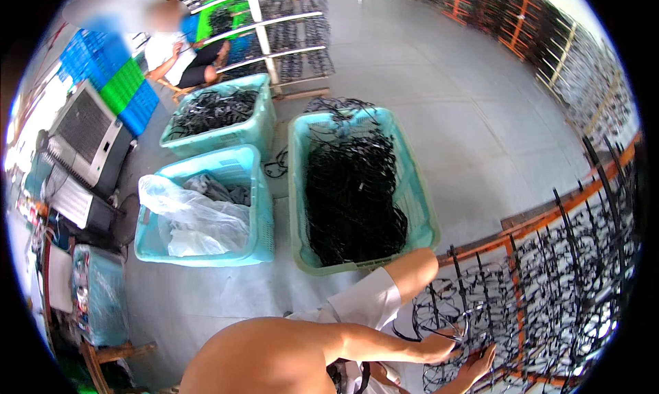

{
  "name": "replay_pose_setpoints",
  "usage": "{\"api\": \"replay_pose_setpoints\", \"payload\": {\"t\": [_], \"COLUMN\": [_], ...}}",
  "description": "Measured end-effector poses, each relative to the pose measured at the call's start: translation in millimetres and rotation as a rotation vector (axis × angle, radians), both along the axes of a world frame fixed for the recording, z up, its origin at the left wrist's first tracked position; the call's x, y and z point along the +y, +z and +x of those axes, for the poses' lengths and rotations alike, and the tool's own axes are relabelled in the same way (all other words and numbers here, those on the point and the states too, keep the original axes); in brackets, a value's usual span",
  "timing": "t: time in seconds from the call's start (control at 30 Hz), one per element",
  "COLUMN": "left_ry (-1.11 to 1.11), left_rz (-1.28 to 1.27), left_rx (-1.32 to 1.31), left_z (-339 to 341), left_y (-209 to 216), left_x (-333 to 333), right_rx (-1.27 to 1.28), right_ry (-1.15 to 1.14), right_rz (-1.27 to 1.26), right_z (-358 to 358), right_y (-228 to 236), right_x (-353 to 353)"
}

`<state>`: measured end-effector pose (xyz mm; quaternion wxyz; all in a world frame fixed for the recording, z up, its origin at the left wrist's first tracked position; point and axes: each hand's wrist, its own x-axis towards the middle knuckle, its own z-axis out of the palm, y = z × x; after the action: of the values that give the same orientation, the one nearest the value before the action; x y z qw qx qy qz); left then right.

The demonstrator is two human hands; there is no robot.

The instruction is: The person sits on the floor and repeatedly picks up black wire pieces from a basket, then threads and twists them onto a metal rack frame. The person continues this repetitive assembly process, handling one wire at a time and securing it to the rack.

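Note:
At the lower right, my left hand (pixel 439 346) is closed around a thin black looped strip (pixel 405 333); part of the strip bends out to the left of the fingers. Its exact kind is too small to tell. Just right of it and nearer, my right hand (pixel 479 364) has its fingers stretched out and apart, beside the hanging rack. Many similar thin black pieces (pixel 549 311) hang in rows on this rack, which has an orange-brown frame (pixel 516 291). A large pale-green basket (pixel 296 188) heaped with tangled black strips (pixel 353 195) stands just beyond my knee.
Left of that basket, a turquoise basket (pixel 264 222) holds clear plastic sheeting (pixel 199 215). Another basket (pixel 261 116) of black strips is behind it. A person (pixel 180 54) sits at the back left near racks. An air cooler (pixel 89 130) stands at the left; more racks (pixel 518 23) line the far right.

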<state>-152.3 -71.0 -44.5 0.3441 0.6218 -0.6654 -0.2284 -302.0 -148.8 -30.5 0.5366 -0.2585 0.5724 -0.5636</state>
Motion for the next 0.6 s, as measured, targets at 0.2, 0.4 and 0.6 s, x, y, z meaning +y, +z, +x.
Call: {"api": "replay_pose_setpoints", "payload": {"t": [0.2,0.4,0.6], "left_ry": [-0.074,-0.044,-0.173], "left_rz": [0.14,0.087,-0.173], "left_rx": [0.168,-0.063,-0.442], "left_z": [-4.8,-9.7,-17.3], "left_y": [-4.2,-18.0,-53.6], "left_x": [-15.2,-13.7,-19.5], "right_rx": [0.053,0.582,0.785], "right_ry": [-0.071,0.186,0.234], "right_rz": [-0.039,-0.292,-0.43], "right_z": [-5.9,-51.3,-63.3], "right_y": [-12.3,-45.8,-65.0], "right_x": [1.9,4.2,3.6]}}
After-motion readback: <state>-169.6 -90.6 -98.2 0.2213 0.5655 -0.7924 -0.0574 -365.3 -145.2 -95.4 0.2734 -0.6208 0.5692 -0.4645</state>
